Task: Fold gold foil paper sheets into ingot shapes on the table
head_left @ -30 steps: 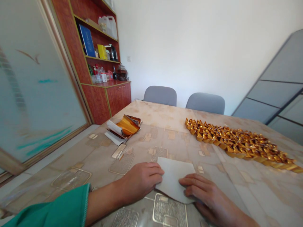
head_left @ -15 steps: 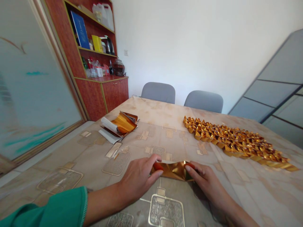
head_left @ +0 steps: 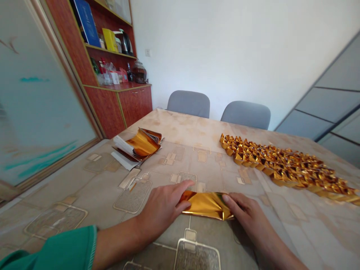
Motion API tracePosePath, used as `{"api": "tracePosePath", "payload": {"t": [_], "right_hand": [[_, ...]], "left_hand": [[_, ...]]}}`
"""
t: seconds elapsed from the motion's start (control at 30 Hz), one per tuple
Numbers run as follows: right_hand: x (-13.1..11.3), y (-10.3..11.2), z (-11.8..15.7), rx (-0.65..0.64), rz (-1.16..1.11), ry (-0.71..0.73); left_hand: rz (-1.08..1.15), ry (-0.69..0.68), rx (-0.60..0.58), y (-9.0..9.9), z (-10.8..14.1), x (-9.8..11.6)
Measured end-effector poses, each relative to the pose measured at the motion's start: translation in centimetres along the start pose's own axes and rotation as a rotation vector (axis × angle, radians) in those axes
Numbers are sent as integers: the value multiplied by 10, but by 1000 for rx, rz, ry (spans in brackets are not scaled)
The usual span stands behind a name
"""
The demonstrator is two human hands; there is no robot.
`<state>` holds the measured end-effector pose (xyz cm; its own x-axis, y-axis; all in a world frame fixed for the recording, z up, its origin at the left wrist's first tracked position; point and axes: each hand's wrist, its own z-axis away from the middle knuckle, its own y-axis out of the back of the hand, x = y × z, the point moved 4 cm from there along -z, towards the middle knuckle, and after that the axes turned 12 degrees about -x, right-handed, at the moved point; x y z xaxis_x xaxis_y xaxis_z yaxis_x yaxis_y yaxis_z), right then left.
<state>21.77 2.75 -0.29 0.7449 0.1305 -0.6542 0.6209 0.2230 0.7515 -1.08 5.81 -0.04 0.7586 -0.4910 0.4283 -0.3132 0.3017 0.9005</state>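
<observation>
A folded sheet of gold foil paper (head_left: 207,205) lies on the patterned tablecloth (head_left: 180,129) near me, its shiny side up. My left hand (head_left: 164,208) grips its left end, and my right hand (head_left: 244,213) holds its right end. A green sleeve (head_left: 56,249) covers my left forearm. Beyond my hands, to the left, sits a loose stack of foil-backed paper sheets (head_left: 137,146). A long mass of folded gold foil ingots (head_left: 281,168) lies to the right, out of reach of both fingertips.
A red-brown wooden cabinet (head_left: 118,105) with cluttered shelves stands beyond the table's far left corner. Two grey chairs (head_left: 188,104) (head_left: 246,114) stand at the far edge. A frosted glass door (head_left: 42,93) runs along the left, and grey panels (head_left: 332,108) lean on the right.
The sheet has turned over from its pale side to its gold side and now lies flatter between my hands. My hands have moved slightly apart along its ends.
</observation>
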Motion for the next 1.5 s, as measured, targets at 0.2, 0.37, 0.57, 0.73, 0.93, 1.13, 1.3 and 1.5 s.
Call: {"api": "tracePosePath", "payload": {"t": [0.2,0.37,0.57,0.73,0.93,1.13,1.3,1.5], "right_hand": [[0,-6,1,96,247,-18],[3,-8,3,142,342,-14],[4,-5,3,156,348,-37],[3,-5,2,152,351,-37],[4,-6,3,158,379,-72],[4,-8,7,279,474,-10],[0,-9,7,329,585,73],[0,-9,7,331,620,68]], "left_hand": [[22,-5,-20,1,0,-1],[-1,-4,7,0,-1,-4],[-19,17,14,-1,-4,-6],[12,36,-23,-1,-4,-6],[-50,-19,21,0,-3,-3],[-316,-350,124,-3,2,12],[-319,-568,29,-10,2,18],[-405,-608,-47,-10,-5,20]]}}
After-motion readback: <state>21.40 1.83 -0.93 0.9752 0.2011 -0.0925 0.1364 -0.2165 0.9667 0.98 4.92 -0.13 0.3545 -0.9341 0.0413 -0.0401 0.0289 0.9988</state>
